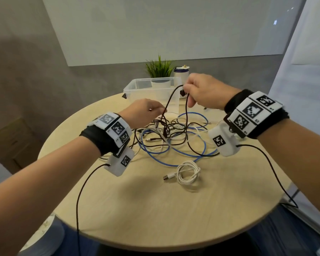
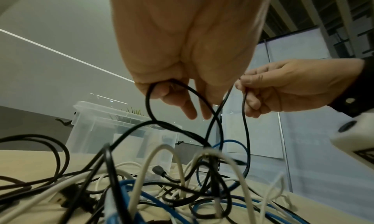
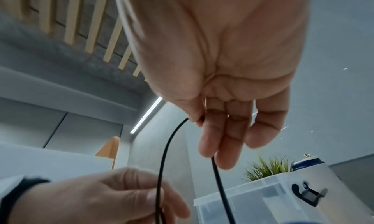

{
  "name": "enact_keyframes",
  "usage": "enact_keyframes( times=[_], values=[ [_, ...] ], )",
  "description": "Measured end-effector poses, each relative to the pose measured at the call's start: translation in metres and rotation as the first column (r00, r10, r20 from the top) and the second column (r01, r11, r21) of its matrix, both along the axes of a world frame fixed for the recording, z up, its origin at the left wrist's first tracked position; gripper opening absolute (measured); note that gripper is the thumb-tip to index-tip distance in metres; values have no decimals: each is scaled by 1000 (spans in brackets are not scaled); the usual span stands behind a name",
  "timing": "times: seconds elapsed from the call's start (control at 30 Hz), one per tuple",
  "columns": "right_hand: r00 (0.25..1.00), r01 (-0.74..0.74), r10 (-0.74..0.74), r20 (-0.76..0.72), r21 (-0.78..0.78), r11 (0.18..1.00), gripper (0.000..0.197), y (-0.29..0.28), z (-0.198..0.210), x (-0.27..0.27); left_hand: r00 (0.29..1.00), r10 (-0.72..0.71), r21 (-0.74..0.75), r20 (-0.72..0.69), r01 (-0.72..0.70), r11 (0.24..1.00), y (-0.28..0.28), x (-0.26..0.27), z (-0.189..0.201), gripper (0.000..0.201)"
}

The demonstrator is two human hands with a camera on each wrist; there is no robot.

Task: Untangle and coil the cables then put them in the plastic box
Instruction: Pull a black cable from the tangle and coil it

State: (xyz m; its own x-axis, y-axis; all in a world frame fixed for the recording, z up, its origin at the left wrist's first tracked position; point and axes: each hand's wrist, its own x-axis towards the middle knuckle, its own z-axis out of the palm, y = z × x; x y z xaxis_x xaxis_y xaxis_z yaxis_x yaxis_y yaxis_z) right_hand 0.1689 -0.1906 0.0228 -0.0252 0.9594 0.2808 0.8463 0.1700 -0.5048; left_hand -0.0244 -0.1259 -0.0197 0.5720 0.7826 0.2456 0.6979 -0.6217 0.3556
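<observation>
Right hand (image 1: pixel 205 91), upper centre-right of the head view: thumb and fingers pinch a raised loop of black cable (image 1: pixel 174 91). Left hand (image 1: pixel 146 111), centre-left, lower: fingers curled round the same black cable just above the tangle (image 1: pixel 174 137) at mid-frame. Coiled white cable (image 1: pixel 187 172) lies apart below it. Plastic box (image 1: pixel 137 89) sits behind, upper centre.

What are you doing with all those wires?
A person is sorting out a tangled pile of cables on a round table. Both hands hold the same black cable: the right hand pinches it up high, and the left hand grips it lower, just above the pile. One white cable already lies coiled nearer the person. The plastic box behind the pile looks empty.
</observation>
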Motion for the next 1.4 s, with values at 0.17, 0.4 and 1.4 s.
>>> enact_keyframes(
  times=[0.17,0.4,1.4],
  values=[
    [966,42,-18,-257,89,995,18,5,2,11,996,-69,-96,-51,64,993,-2,-1,-2,18],
    [917,68,-4,-400,148,987,11,8,0,12,933,92,146,349,-151,978,11,2,7,30],
    [822,82,-69,-565,-2,997,18,27,-17,-6,562,292,-343,774,-16,939,25,-7,23,28]
  ],
)
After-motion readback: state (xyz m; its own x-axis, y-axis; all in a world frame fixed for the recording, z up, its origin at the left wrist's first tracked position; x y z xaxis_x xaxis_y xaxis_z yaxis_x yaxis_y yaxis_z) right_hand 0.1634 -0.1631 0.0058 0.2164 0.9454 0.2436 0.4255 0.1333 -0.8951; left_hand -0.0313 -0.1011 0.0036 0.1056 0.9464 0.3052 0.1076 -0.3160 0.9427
